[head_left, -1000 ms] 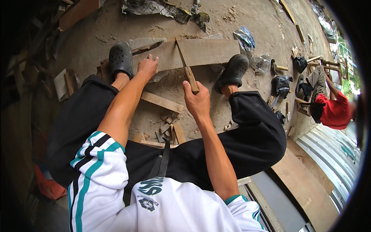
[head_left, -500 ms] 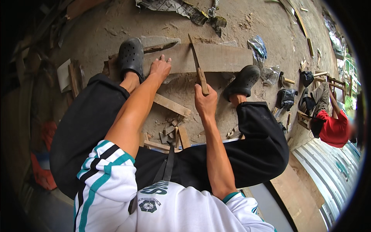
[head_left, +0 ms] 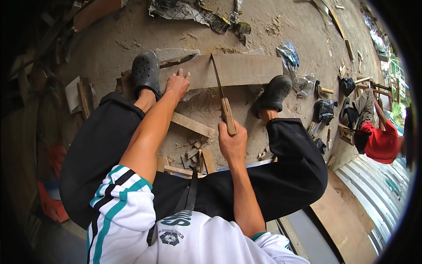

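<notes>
My right hand (head_left: 233, 140) is wrapped round the wooden handle of a handsaw (head_left: 228, 115). Its narrow dark blade runs up and across a wide wooden board (head_left: 250, 70), with the tip near the board's far edge. On the board, left of the blade, rests my left hand (head_left: 177, 83), fingers stretched out and pressing on the surface. A dark clog (head_left: 146, 70) on my left foot stands on the board's left end. My other clog (head_left: 274, 92) is at the near edge of its right part.
Below the board lie a loose plank (head_left: 192, 124) and several offcuts (head_left: 193, 154). Torn paper (head_left: 189, 12) is on the ground beyond. Right are crumpled plastic (head_left: 303, 83), a hammer (head_left: 324, 89) and a black bag (head_left: 325, 111). A person in red (head_left: 381, 143) sits farther right.
My right hand has drawn the handsaw back toward me, so less of the blade reaches past the board. My left hand stays on the board.
</notes>
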`<action>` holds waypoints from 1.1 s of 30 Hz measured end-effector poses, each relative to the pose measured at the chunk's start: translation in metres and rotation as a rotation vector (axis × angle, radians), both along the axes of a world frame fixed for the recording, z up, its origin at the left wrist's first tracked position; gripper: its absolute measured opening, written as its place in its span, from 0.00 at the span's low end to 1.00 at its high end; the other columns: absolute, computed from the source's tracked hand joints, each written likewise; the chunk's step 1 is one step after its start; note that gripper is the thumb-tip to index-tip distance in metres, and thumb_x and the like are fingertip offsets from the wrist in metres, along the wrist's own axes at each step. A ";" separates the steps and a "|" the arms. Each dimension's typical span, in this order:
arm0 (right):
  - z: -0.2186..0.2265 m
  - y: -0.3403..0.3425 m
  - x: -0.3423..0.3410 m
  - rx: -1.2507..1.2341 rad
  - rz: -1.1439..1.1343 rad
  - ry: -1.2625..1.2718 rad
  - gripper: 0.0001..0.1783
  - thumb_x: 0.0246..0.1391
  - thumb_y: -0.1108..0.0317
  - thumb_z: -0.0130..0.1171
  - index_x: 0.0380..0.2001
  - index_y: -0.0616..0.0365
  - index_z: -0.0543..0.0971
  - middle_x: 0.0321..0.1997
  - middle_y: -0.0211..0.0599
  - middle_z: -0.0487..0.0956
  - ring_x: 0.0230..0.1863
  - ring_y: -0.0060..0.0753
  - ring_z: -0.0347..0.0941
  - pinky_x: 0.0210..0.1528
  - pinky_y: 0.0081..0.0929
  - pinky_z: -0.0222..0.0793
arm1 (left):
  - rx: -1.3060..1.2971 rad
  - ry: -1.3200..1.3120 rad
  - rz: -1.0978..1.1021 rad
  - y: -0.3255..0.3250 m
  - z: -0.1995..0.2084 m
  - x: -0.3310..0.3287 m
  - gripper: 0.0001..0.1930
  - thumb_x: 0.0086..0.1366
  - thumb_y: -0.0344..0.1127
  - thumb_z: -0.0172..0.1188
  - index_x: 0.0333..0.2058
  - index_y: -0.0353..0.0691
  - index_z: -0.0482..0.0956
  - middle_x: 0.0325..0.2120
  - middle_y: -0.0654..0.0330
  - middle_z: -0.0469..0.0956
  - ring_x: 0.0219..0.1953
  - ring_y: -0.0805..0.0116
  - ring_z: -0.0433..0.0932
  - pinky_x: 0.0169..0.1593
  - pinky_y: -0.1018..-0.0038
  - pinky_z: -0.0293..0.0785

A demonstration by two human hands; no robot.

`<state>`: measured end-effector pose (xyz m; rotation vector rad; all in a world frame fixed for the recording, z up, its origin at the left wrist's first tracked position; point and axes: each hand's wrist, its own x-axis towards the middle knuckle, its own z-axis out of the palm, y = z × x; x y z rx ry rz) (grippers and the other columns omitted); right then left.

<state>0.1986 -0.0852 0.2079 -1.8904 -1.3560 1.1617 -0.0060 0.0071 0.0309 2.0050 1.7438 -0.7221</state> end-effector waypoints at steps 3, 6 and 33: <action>-0.021 0.014 -0.005 -0.013 -0.004 0.007 0.14 0.52 0.67 0.56 0.19 0.66 0.73 0.13 0.42 0.68 0.17 0.27 0.64 0.24 0.35 0.63 | -0.014 -0.001 0.009 -0.001 0.000 -0.007 0.29 0.70 0.36 0.48 0.69 0.50 0.57 0.68 0.41 0.56 0.60 0.45 0.72 0.57 0.62 0.74; -0.051 0.040 -0.004 0.009 -0.007 -0.019 0.13 0.51 0.67 0.57 0.19 0.65 0.73 0.13 0.42 0.67 0.17 0.27 0.64 0.24 0.34 0.63 | 0.041 -0.028 -0.020 -0.001 -0.007 0.003 0.28 0.70 0.36 0.46 0.68 0.47 0.59 0.67 0.39 0.57 0.58 0.46 0.74 0.57 0.62 0.73; -0.003 -0.028 0.001 -0.005 -0.035 0.055 0.15 0.52 0.65 0.56 0.19 0.66 0.71 0.16 0.51 0.71 0.16 0.33 0.65 0.25 0.37 0.65 | 0.062 0.006 -0.039 -0.008 -0.018 -0.003 0.33 0.66 0.38 0.55 0.69 0.46 0.57 0.66 0.39 0.58 0.57 0.44 0.75 0.56 0.62 0.74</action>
